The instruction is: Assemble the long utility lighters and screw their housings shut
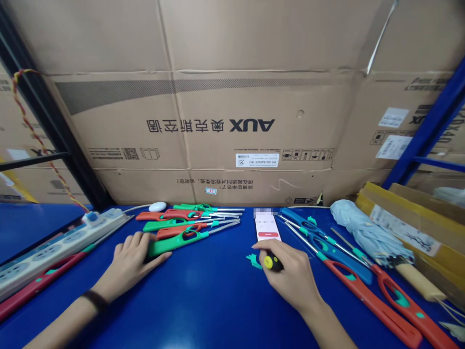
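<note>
My left hand (132, 254) reaches over the handle end of a green long-nosed lighter (181, 242), the nearest of a pile. Its fingers curl over the handle and the thumb lies along the near side. In my right hand (290, 271) is what looks like a screwdriver (273, 261) with a black and yellow handle; its shaft is hidden. Just left of that hand, a small teal plastic piece (254, 261) lies on the blue table (203, 305). Beyond the hand, a phone (266, 225) shows a running-time display.
Behind the green lighter lie more red and green lighters (154, 216). Blue lighters (339, 254) and red ones (370, 295) lie at right, beside a folded pale-blue umbrella (366, 232). A power strip (58, 249) and a dark-red lighter (43, 281) line the left. A large carton (218, 97) walls the back.
</note>
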A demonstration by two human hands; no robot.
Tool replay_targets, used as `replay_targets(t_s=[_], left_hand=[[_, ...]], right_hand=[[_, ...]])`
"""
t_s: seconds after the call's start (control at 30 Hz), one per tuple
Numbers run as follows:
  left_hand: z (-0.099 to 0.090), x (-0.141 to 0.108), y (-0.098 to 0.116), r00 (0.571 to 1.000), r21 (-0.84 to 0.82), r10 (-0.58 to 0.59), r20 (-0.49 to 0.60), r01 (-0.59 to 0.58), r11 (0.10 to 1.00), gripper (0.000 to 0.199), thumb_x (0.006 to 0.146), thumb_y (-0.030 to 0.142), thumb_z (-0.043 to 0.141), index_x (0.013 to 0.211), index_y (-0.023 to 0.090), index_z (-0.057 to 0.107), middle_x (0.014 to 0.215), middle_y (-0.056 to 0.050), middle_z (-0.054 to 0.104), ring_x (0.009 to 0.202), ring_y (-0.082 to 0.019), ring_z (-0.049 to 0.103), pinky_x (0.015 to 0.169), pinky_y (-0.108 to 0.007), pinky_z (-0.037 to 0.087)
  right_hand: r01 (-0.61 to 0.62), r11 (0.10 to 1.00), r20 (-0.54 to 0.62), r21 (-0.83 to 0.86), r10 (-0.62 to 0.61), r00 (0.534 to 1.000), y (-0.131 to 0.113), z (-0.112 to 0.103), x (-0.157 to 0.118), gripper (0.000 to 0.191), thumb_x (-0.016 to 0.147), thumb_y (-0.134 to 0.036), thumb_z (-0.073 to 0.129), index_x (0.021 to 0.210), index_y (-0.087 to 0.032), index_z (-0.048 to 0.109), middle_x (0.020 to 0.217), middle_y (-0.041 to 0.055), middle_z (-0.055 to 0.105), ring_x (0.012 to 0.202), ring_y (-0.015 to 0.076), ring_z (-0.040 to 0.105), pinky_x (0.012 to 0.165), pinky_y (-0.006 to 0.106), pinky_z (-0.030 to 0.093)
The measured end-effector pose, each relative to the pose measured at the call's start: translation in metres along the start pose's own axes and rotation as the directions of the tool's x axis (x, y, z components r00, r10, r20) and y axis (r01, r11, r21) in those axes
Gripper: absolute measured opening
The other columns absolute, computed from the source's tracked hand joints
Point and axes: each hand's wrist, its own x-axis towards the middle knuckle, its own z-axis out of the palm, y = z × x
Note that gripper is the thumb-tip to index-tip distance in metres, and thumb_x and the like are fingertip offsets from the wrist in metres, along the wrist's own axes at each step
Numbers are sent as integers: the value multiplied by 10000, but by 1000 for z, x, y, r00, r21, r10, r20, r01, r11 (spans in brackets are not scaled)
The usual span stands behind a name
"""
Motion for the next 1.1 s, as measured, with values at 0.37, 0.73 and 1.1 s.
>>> replay_targets(t_s=[0.37,0.73,1.1], left_hand=[[-26,-64,-21,991,-186,131,8,-127,974,311,852,539,489,893,237,552,856,-31,613,787,-238,542,739,-341,433],[-14,-34,115,793,-317,599,-112,-600,735,231,942,418,449,963,188,447,897,-76,620,789,-231,578,842,-435,386],[-3,-35,143,776,-499,628,-59,-568,655,145,874,140,478,984,219,426,973,-50,620,892,-204,594,1011,-493,270]], right_hand=[[49,989,-240,-140,-82,967,-4,-15,5,205,830,-105,551,979,-234,611,826,16,681,690,163,646,638,268,489],[-124,975,-544,186,207,813,-51,-85,27,123,739,-309,635,822,-268,554,799,43,508,731,240,497,677,409,399],[-256,660,61,706,303,951,-65,-23,47,223,968,-375,321,1042,-263,499,931,59,559,680,172,542,565,285,497]])
